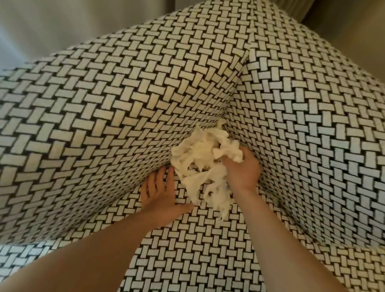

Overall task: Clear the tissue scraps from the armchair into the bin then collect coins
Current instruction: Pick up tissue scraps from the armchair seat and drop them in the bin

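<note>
A heap of crumpled white tissue scraps lies in the back corner of the armchair seat, where the black-and-white woven backrest and armrest meet. My right hand grips the right side of the heap, fingers curled into the paper. My left hand lies flat on the seat cushion just left of the heap, fingers straight and pointing into the crease, thumb stretched toward the tissue. No coins and no bin are in view.
The armchair's backrest rises on the left and its armrest on the right, closing in the corner. Beige curtains hang behind the chair.
</note>
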Available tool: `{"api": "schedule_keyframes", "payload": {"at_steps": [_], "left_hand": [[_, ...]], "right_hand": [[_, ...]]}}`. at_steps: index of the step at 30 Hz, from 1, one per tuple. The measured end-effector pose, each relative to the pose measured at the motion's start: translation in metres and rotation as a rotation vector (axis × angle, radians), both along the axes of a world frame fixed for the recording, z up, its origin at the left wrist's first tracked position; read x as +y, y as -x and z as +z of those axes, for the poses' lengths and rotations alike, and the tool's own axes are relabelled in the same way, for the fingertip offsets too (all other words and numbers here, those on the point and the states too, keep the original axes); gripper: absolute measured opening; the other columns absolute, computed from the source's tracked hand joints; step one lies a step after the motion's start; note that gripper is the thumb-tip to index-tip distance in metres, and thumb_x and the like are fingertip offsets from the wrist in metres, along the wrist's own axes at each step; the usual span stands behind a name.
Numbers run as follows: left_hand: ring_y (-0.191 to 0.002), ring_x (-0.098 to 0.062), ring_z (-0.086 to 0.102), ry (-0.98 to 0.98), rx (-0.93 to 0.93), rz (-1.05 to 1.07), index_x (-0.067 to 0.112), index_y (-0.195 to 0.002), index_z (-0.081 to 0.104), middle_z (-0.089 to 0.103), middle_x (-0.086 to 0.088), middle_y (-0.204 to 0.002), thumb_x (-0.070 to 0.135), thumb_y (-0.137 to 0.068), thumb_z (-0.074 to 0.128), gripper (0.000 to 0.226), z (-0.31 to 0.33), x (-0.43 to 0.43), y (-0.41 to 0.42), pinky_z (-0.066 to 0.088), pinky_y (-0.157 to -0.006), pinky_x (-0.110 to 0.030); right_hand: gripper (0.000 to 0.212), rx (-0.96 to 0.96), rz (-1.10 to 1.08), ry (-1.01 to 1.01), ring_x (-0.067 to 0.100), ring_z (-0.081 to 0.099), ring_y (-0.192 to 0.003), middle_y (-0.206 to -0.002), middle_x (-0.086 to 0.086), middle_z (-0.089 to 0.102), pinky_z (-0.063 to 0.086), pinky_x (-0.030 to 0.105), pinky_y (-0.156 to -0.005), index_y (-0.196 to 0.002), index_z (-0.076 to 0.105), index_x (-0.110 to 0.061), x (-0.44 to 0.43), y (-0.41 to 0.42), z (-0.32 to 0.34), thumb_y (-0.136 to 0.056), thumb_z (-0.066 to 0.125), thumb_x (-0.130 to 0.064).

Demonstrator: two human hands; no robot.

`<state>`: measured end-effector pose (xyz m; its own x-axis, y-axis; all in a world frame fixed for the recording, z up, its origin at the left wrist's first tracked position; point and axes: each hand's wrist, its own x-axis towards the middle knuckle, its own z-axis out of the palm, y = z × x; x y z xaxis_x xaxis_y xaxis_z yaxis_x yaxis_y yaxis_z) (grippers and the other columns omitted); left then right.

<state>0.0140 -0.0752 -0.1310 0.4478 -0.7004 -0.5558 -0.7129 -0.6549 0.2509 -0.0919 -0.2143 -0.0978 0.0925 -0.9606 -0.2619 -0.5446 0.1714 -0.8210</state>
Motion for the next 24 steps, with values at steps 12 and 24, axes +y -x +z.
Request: {"api": "schedule_keyframes", "payload": {"at_steps": [12,24], "left_hand": [[-0.14,-0.029,-0.023,-0.004,0.011,-0.007,0.02,-0.143,-0.028,-0.027,-0.006,-0.152,0.07,-0.078,0.049,0.113,0.002,-0.002,0.0,-0.013,-0.113,-0.044],[-0.139,-0.03,-0.025,-0.001,0.015,-0.024,0.02,-0.144,-0.025,-0.029,-0.006,-0.151,0.071,-0.077,0.048,0.112,0.0,0.0,-0.002,-0.015,-0.112,-0.045]], "right_hand": [[0.046,0.302,0.575,-0.039,0.02,0.052,-0.107,-0.12,0.005,0.052,0.045,0.033,-0.092,-0.126,0.054,-0.02,0.024,0.068,0.054,-0.083,0.069,-0.018],[0.066,0.357,0.832,-0.192,0.012,0.028,-0.138,-0.154,-0.014,0.023,0.025,0.028,-0.104,-0.146,0.024,-0.04,-0.01,0.047,0.118,-0.088,0.05,-0.055]]}}
